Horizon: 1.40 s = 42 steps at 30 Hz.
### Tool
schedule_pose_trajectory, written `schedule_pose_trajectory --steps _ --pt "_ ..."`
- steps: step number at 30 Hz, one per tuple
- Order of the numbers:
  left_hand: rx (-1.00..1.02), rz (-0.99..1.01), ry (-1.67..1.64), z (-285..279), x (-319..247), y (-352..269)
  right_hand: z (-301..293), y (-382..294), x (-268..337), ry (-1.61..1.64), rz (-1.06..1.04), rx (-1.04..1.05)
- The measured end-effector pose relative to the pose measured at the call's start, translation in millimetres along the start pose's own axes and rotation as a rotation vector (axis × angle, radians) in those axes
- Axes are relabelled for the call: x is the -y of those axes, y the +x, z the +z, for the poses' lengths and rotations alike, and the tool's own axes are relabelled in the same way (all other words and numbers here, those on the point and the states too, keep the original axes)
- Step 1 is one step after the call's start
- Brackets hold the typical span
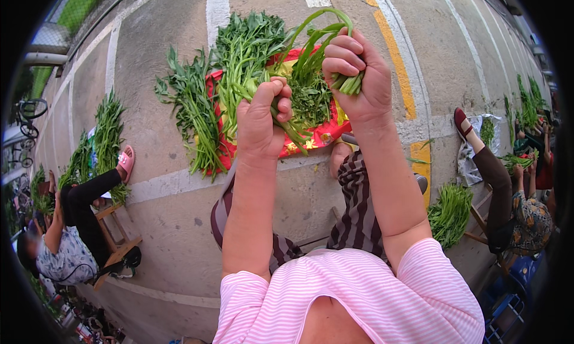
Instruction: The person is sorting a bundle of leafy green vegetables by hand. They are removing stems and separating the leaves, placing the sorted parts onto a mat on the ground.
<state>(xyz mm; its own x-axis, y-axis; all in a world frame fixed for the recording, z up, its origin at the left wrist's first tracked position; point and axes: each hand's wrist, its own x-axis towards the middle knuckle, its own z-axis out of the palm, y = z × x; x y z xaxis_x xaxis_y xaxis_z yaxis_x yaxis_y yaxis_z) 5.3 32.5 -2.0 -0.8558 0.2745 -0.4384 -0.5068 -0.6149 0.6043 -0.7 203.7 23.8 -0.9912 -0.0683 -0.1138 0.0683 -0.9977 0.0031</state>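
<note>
My left hand (265, 115) is closed around a bunch of green leafy stalks that pokes out below the fist. Further right and higher up, my right hand (358, 72) grips another bunch; its pale cut ends (349, 85) point down and its long stems arch over towards the left. Beneath both hands lies a red and yellow printed sheet (319, 138) with short leafy pieces (314, 103) heaped on it. A large pile of leafy green stalks (249, 43) spreads behind my left hand, and a smaller pile (195, 111) rests at the sheet's left edge.
At the left a person in a pink sandal (126, 164) sits on a wooden stool (117, 250) beside green bundles (107, 133). On the right, another seated person (531, 218) holds greens near a loose green pile (450, 214). Painted lines (397, 70) cross the concrete ground.
</note>
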Motion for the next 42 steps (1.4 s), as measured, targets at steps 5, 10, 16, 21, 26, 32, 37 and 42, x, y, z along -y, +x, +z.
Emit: schedule_pose_trajectory --steps 5,10,16,21,26,32,37,42 --pt "-0.011 -0.047 0.027 -3.2 -2.6 5.4 3.2 -7.5 11.5 -0.226 0.079 0.102" --pt "-0.01 -0.054 -0.114 -6.0 -2.6 12.5 1.6 -10.3 -2.1 -0.57 0.043 0.009" --pt "0.012 -0.01 -0.213 -10.8 -13.8 14.7 -4.6 -15.6 -3.6 -1.179 0.051 -0.264" --pt "-0.035 0.039 -0.175 -17.5 -15.4 17.9 -0.8 -20.3 -21.5 -1.474 0.105 -0.211" --pt "-0.011 0.062 -0.054 -21.6 -10.1 20.3 -15.7 -19.0 -38.2 -1.466 0.125 -0.072" --pt "0.043 0.0 0.052 -19.4 -15.3 12.5 -11.6 -14.9 -35.0 -1.499 0.15 -0.242" --pt "0.036 -0.019 0.139 -14.0 -19.9 3.5 -2.1 -12.4 -24.9 -1.304 0.127 -0.331" --pt "-0.118 0.02 0.236 -12.7 -24.0 1.2 -17.3 -0.4 -4.5 -1.009 0.089 -0.41"
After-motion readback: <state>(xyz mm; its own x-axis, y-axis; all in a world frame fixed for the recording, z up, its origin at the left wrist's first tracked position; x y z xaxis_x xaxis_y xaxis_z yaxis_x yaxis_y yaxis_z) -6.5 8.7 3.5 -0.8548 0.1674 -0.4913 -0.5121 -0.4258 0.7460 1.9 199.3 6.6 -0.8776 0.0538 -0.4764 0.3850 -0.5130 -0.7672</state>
